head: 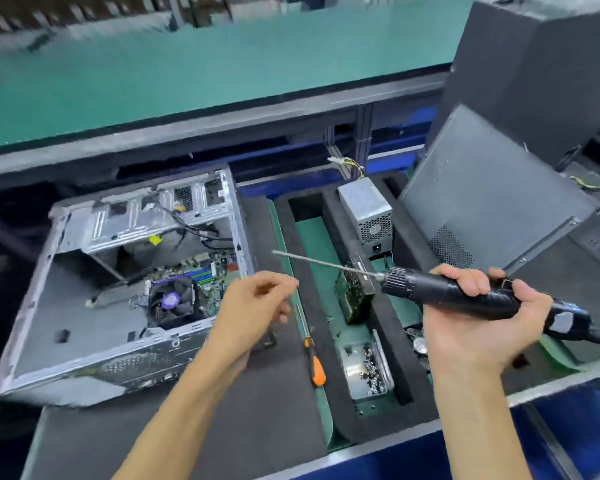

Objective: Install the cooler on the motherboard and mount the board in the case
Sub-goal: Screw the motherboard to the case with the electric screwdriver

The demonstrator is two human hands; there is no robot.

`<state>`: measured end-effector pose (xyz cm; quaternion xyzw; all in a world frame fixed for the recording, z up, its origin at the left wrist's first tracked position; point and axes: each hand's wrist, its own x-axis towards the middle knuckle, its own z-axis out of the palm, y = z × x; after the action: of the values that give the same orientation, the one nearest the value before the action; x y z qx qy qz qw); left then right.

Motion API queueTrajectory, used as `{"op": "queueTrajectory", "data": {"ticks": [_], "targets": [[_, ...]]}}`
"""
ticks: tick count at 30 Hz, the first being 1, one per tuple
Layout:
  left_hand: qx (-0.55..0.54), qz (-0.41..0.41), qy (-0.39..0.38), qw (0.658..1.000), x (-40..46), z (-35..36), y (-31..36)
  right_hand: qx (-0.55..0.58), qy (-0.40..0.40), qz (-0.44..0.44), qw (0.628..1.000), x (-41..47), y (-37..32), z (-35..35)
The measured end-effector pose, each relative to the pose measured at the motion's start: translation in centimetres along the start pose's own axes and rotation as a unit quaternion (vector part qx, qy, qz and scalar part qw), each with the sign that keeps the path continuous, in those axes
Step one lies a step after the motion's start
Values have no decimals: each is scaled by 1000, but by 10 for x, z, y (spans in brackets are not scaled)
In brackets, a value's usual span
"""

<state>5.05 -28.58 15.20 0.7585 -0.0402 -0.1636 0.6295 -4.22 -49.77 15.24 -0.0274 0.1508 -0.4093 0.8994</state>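
An open grey computer case [84, 327] lies on its side at the left. Inside it sits the green motherboard [208, 271] with a black fan cooler [170, 301] on top. My right hand [478, 323] grips a black electric screwdriver [447, 296], its long bit [326, 263] pointing left toward the case. My left hand [257, 306] hovers just right of the case, fingertips pinched together; whether something small sits between them I cannot tell.
An orange-handled screwdriver [314, 358] lies on the dark foam mat [274, 393]. A metal tray of screws [368, 368], an upright circuit card [354, 296] and a silver power supply [368, 213] stand in the foam slots. Dark case panels [492, 202] lean at the right.
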Motion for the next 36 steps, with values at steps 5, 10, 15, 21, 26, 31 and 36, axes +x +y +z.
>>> {"op": "queueTrajectory", "data": {"ticks": [5,10,15,21,26,31,36], "targets": [[-193,-57,12,979,5,-75,12,-37,-62,33,997,-23,50,34],[-361,-111,5,926,21,-133,3,-69,-94,50,992,-40,97,52],[-529,-167,-65,830,35,-171,-8,-83,-115,43,989,-53,137,65],[-589,-177,-65,786,45,-195,-14,-114,-124,36,985,-63,173,68],[-599,-173,-43,781,51,-205,-16,-110,-122,45,985,-64,190,68],[-608,-148,-27,780,53,-209,-16,-108,-129,58,984,-59,198,70],[-603,-125,-15,788,55,-213,-12,-100,-137,66,983,-54,203,72]]}}
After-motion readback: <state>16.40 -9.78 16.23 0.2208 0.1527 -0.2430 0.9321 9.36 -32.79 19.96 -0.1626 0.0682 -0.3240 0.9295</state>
